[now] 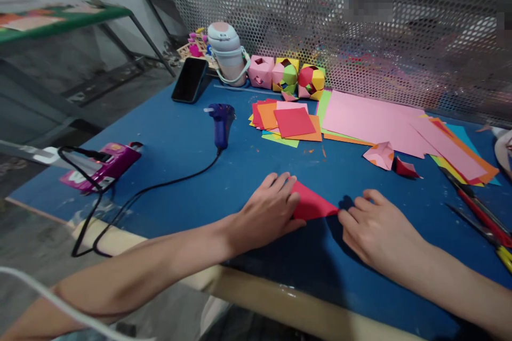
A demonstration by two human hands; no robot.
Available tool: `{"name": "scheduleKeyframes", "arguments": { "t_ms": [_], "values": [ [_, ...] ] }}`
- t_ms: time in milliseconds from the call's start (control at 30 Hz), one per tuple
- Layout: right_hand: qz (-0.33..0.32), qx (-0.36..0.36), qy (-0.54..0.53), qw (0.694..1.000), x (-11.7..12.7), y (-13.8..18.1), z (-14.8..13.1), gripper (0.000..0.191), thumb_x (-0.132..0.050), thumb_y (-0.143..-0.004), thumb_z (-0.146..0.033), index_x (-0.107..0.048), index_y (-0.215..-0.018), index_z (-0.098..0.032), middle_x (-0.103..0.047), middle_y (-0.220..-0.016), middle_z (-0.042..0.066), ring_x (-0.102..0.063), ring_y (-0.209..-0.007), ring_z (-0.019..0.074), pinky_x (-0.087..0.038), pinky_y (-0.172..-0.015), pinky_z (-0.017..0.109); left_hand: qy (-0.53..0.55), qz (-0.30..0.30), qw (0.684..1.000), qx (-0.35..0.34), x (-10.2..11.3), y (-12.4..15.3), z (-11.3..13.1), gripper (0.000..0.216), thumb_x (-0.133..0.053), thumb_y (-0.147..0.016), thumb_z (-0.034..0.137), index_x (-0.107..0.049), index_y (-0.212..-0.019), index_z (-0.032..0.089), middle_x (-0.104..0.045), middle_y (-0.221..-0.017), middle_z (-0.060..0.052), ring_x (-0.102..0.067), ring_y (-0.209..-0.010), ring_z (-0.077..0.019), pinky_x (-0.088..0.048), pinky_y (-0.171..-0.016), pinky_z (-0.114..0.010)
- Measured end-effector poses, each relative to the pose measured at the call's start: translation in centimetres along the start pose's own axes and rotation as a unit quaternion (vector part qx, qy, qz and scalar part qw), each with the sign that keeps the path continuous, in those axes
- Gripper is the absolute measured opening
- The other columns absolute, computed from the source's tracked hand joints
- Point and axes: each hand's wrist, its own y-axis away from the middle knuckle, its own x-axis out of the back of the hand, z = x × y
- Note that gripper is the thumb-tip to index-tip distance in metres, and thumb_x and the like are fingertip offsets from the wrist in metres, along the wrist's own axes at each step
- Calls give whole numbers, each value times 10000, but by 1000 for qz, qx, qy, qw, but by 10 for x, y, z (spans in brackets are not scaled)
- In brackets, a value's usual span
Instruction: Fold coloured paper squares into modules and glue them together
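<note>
A red sheet of paper (314, 203), folded to a triangle, lies on the blue table in front of me. My left hand (272, 208) rests over its left part, fingers laid flat and covering that end, with the thumb along the near edge. At the pointed right end, my right hand (370, 221) is closed, its fingertips pinching the corner. Beyond my hands is a stack of small coloured paper squares (295, 121), a red one on top. A folded pink and orange paper piece (379, 155) and a small dark-red folded piece (406, 168) sit past my right hand.
A blue glue gun (223, 123) stands left, its cord running to a purple power strip (108, 165). Behind are a phone (190, 80), a bottle (231, 58) and paper ornaments (285, 75). Large pink sheets (372, 120) lie back right; scissors (486, 232) lie at right.
</note>
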Motion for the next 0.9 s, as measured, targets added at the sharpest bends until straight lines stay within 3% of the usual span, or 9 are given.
{"name": "scheduleKeyframes", "arguments": {
  "t_ms": [100,200,267,333,500,567,700,800,900],
  "values": [
    [50,-36,-21,998,-10,-9,-2,168,-454,-795,-125,-621,-809,-131,-630,-726,90,-504,-671,205,-323,-665,360,12,16,1000,-12,-3,0,0,409,-528,-803,466,-548,-931,78,-500,-1234,-223,-353,-1250,-342,-316,-985,-478],
    [55,-3,-55,997,-30,-14,-9,296,-438,-784,-100,-584,-1039,-66,-613,-1045,147,-505,-814,233,-354,-675,350,4,35,995,-91,-9,0,3,311,-491,-851,310,-528,-1032,59,-459,-1301,-197,-326,-1284,-295,-278,-1051,-430],
    [37,10,-57,998,-41,-15,-12,295,-440,-780,-97,-593,-1026,-41,-630,-955,149,-500,-815,248,-365,-660,349,-1,37,988,-150,-13,1,5,247,-420,-869,180,-520,-1065,69,-456,-1315,-167,-327,-1291,-244,-269,-1072,-367],
    [29,19,-44,998,-47,-15,-14,295,-433,-784,-93,-601,-1018,-31,-636,-925,156,-498,-794,250,-371,-651,352,-2,34,985,-168,-16,1,6,235,-383,-866,143,-537,-1033,81,-485,-1289,-153,-339,-1286,-225,-281,-1068,-333],
    [46,42,18,998,-41,-12,-12,274,-439,-795,-94,-629,-982,-28,-633,-1023,195,-506,-740,238,-368,-663,372,-16,35,996,-85,-16,0,4,330,-409,-865,288,-524,-1057,46,-505,-1233,-224,-450,-1181,-298,-376,-964,-399],
    [34,35,26,998,-36,-11,-12,244,-463,-784,-105,-645,-934,-41,-655,-949,177,-513,-719,235,-360,-662,370,-20,19,999,-46,-13,-1,3,429,-403,-864,409,-527,-1039,36,-491,-1229,-262,-482,-1132,-337,-399,-911,-435],
    [26,14,21,999,-27,-9,-13,177,-490,-777,-126,-655,-813,-73,-657,-761,133,-517,-667,225,-339,-661,366,-21,17,999,-30,-6,-4,-1,596,-346,-837,578,-541,-989,36,-517,-1176,-282,-506,-1087,-354,-407,-874,-446],
    [24,-4,3,1000,-25,-9,-11,174,-513,-810,-209,-641,-798,-93,-643,-730,111,-520,-661,218,-328,-681,367,-11,19,1000,2,-4,-6,-9,622,-302,-829,614,-561,-899,53,-580,-1057,-260,-553,-1005,-341,-429,-820,-441],
    [6,-22,-28,999,-28,-12,-5,215,-525,-831,-299,-624,-868,-112,-620,-722,81,-520,-677,214,-320,-692,363,27,17,999,33,-2,-7,-20,529,-300,-869,545,-563,-859,86,-629,-919,-191,-591,-917,-296,-434,-804,-440]
  ]
}}
